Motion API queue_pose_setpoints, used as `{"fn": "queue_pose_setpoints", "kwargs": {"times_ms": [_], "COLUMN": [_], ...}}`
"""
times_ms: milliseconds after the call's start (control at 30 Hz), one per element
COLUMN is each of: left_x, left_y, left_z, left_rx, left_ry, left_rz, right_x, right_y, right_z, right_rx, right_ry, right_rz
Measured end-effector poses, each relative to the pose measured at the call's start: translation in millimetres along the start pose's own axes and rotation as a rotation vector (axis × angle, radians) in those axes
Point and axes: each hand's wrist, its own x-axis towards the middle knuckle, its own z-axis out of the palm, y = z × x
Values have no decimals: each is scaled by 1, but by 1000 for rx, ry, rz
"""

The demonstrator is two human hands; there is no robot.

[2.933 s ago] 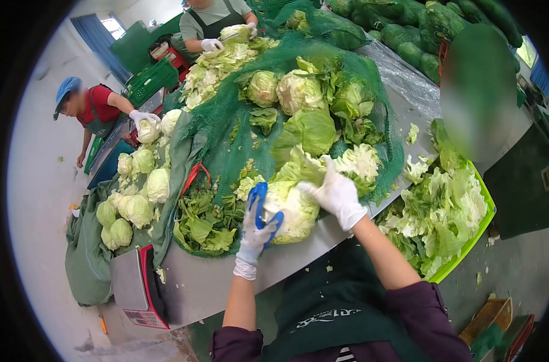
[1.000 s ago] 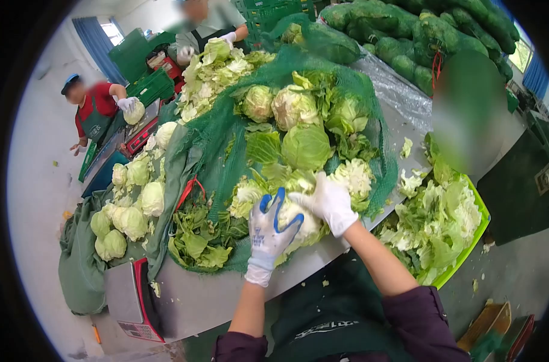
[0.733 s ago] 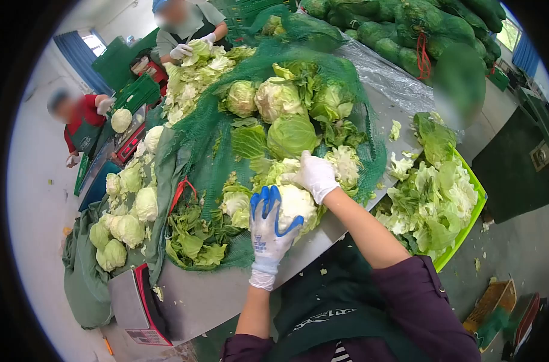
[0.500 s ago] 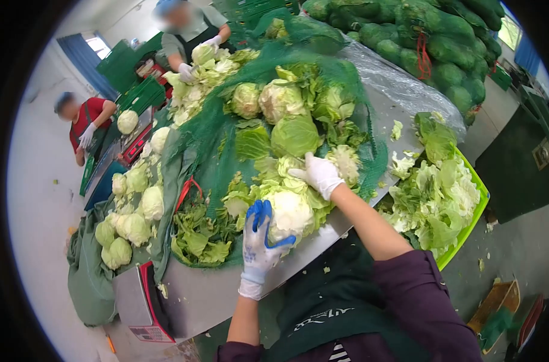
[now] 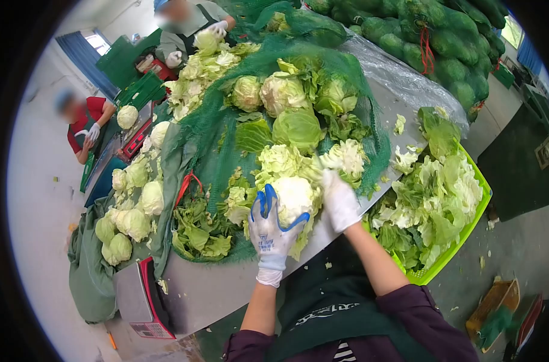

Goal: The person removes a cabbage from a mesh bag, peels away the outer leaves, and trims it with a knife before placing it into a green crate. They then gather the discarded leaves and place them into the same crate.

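My left hand (image 5: 272,234), in a white glove with blue fingertips, steadies a trimmed pale cabbage (image 5: 295,198) from its near left side, fingers spread around it. To the right of that head is my right hand (image 5: 340,204), in a white glove with its fingers curled. A thin blurred shape shows at its fingertips, too smeared to name. Loose outer leaves (image 5: 280,161) lie just behind the trimmed cabbage. Farther back, a green cabbage (image 5: 296,129) and several other heads rest on the green mesh sack (image 5: 211,130).
A lime-green crate (image 5: 467,224) of leaves stands at right. Trimmed cabbages (image 5: 132,223) lie at left near a scale (image 5: 134,295). Two co-workers stand across the metal table (image 5: 211,289). Full mesh sacks (image 5: 401,42) are piled behind; a dark green bin (image 5: 521,157) stands far right.
My right hand has moved right and toward me, from behind the cabbage to its right side. My left hand and the cabbage have shifted slightly right. One co-worker's hands have come together.
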Motion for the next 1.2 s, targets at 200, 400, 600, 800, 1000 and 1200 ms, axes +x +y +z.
{"fn": "queue_pose_setpoints", "kwargs": {"times_ms": [200, 400, 600, 800, 1000, 1200], "left_x": [-17, -1, 35, 49, 30, 27], "left_y": [-30, -31, 20, 13, -8, -18], "left_z": [2, -18, -25, -2, 5, 9], "left_rx": [-222, -170, 32, -39, -152, -244], "left_ry": [-17, -104, -16, 21, 192, 212], "left_rz": [-33, 66, 174, 95, 130, 77], "right_x": [27, -48, -137, -129, -86, -23], "right_y": [31, -50, -46, -35, -89, -56], "right_z": [4, -100, -135, -142, -118, 12], "right_rx": [9, 1009, 1536, 1655, 1138, 424], "right_ry": [-110, -220, -1003, -1374, -814, -81], "right_rz": [-109, 97, -880, -987, 154, -171]}}
